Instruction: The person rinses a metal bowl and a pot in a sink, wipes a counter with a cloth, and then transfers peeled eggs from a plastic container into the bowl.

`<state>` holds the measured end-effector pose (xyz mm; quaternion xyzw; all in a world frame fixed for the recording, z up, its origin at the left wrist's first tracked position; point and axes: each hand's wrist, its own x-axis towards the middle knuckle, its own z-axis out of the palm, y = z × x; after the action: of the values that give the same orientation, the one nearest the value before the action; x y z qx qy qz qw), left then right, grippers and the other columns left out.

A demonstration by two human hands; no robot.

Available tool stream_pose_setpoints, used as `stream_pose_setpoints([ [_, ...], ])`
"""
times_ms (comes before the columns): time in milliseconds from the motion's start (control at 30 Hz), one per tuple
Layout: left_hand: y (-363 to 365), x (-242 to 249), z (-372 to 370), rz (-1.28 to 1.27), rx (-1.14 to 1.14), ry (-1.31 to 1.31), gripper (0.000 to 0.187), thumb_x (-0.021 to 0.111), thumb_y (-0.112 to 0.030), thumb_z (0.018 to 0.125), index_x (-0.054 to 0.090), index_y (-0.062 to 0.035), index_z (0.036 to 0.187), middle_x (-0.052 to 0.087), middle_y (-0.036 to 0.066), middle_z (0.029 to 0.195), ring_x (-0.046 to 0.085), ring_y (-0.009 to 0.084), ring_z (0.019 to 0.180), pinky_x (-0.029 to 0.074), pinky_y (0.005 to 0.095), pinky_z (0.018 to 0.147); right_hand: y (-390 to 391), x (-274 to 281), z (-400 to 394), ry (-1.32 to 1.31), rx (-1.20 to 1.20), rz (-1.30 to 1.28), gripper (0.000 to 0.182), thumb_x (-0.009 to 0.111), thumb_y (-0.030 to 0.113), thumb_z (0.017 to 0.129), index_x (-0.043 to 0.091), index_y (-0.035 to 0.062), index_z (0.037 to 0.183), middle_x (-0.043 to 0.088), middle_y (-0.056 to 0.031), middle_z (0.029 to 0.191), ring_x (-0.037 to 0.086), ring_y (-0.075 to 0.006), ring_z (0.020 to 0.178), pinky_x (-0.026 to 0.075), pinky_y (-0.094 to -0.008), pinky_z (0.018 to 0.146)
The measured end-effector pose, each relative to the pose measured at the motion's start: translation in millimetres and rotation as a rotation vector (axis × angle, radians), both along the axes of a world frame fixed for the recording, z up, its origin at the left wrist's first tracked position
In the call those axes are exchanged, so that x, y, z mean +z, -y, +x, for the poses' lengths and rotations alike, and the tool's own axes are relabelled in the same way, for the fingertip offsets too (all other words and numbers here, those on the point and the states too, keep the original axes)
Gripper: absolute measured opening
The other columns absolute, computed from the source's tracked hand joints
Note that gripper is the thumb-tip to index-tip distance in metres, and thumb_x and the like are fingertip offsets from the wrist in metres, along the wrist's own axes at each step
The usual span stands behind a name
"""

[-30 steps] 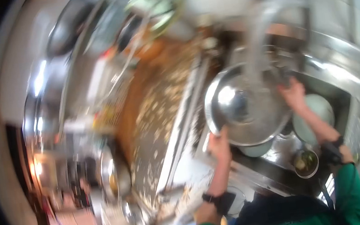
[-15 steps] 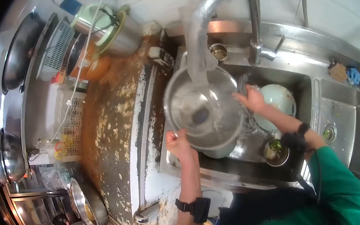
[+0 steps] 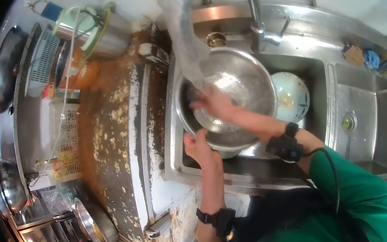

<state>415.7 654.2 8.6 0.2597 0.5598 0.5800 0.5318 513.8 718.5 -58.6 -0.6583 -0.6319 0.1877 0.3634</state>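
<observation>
A large steel bowl (image 3: 247, 79) rests in the left basin of the sink, under a faucet hose wrapped in clear plastic (image 3: 183, 38). My left hand (image 3: 201, 147) is closed on the bowl's near rim at its lower left. Inside the bowl, my right hand (image 3: 213, 102) reaches to the left side, blurred by motion, next to a dark scrubber-like patch; whether its fingers hold anything is unclear. A pale green plate (image 3: 290, 96) lies in the basin right of the bowl.
A steel faucet (image 3: 256, 23) stands behind the basin. The second basin (image 3: 359, 137) is to the right. Left of the sink is a worn, rusty counter (image 3: 110, 127), with a steel pot (image 3: 114, 33) at its back. A small round cup (image 3: 215, 39) sits on the sink's back ledge.
My right hand has moved left from the bowl's right side to its inside. The bowl now appears tilted differently and water no longer visibly streams into it. The whole view has shifted.
</observation>
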Motion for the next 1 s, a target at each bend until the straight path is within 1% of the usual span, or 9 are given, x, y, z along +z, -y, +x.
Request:
stream_pose_setpoints([
  [100,-12,4,-11,0.115,0.015,0.111,0.017,0.054,0.010,0.065,0.047,-0.0042,0.071,0.052,0.001,0.070,0.049,0.0086,0.064,0.041,0.0216,0.059,46,5,-6,-0.304,0.413,-0.414,0.039,0.054,0.039,0.078,0.058,0.0137,0.108,0.051,-0.0177,0.114,0.051,-0.0346,0.102,0.044,-0.0364,0.084],
  [167,-9,14,-21,0.084,0.007,0.023,0.017,0.055,0.010,0.065,0.047,-0.0041,0.071,0.052,0.001,0.069,0.048,0.0081,0.062,0.040,0.0211,0.058,62,-15,35,0.189,0.659,-0.174,0.030,0.059,0.027,0.076,0.060,0.0135,0.103,0.053,-0.0156,0.109,0.053,-0.0306,0.099,0.046,-0.0347,0.080],
  [233,-3,15,-27,0.057,-0.008,-0.072,0.017,0.055,0.010,0.065,0.047,-0.0041,0.070,0.052,0.000,0.068,0.047,0.0077,0.060,0.039,0.0207,0.057,38,-50,74,0.510,0.549,-0.058,0.028,0.060,0.020,0.074,0.061,0.0147,0.101,0.055,-0.0126,0.101,0.054,-0.0278,0.096,0.047,-0.0347,0.076],
  [367,1,-9,-10,0.063,-0.107,-0.093,0.018,0.055,0.010,0.063,0.047,-0.0046,0.068,0.051,-0.001,0.068,0.043,0.0061,0.057,0.035,0.0196,0.054,-14,-19,57,0.048,-0.048,-0.026,0.020,0.060,0.021,0.071,0.061,0.0132,0.089,0.054,-0.0116,0.095,0.055,-0.0288,0.090,0.047,-0.0385,0.072],
  [433,-4,-3,2,0.042,-0.103,-0.005,0.018,0.055,0.011,0.063,0.046,-0.0045,0.067,0.052,0.000,0.068,0.045,0.0068,0.059,0.038,0.0212,0.055,-7,15,17,-0.011,0.004,-0.072,0.015,0.058,0.019,0.070,0.060,0.0107,0.083,0.055,-0.0125,0.089,0.056,-0.0299,0.084,0.047,-0.0395,0.070],
  [567,-20,-1,-16,0.053,-0.065,-0.018,0.018,0.055,0.010,0.064,0.044,-0.0048,0.066,0.054,0.002,0.068,0.049,0.0088,0.060,0.042,0.0236,0.058,43,-11,7,-0.037,0.535,0.003,0.014,0.057,0.016,0.069,0.059,0.0102,0.082,0.057,-0.0116,0.079,0.057,-0.0311,0.079,0.047,-0.0411,0.066],
  [633,-19,2,-21,0.039,-0.024,-0.057,0.018,0.055,0.008,0.066,0.043,-0.0052,0.063,0.051,-0.001,0.064,0.045,0.0076,0.056,0.038,0.0230,0.052,57,-59,38,0.302,0.640,-0.199,0.015,0.058,0.017,0.069,0.060,0.0113,0.083,0.057,-0.0106,0.081,0.057,-0.0307,0.078,0.047,-0.0408,0.066],
  [767,-10,3,-37,0.334,-0.191,-0.976,0.018,0.057,0.003,0.066,0.043,-0.0018,0.056,0.039,0.000,0.051,0.034,0.0079,0.049,0.026,0.0257,0.043,73,-15,135,0.177,0.290,-0.141,0.022,0.061,0.019,0.068,0.063,0.0149,0.089,0.057,-0.0094,0.089,0.059,-0.0280,0.079,0.048,-0.0379,0.070],
  [1000,7,19,-56,0.679,-0.268,-1.295,0.015,0.056,0.005,0.057,0.044,-0.0025,0.054,0.041,0.009,0.049,0.038,0.0178,0.043,0.030,0.0307,0.041,4,97,262,0.500,-0.228,0.319,0.029,0.059,0.012,0.070,0.061,0.0132,0.098,0.053,-0.0080,0.110,0.051,-0.0274,0.099,0.045,-0.0389,0.078],
])
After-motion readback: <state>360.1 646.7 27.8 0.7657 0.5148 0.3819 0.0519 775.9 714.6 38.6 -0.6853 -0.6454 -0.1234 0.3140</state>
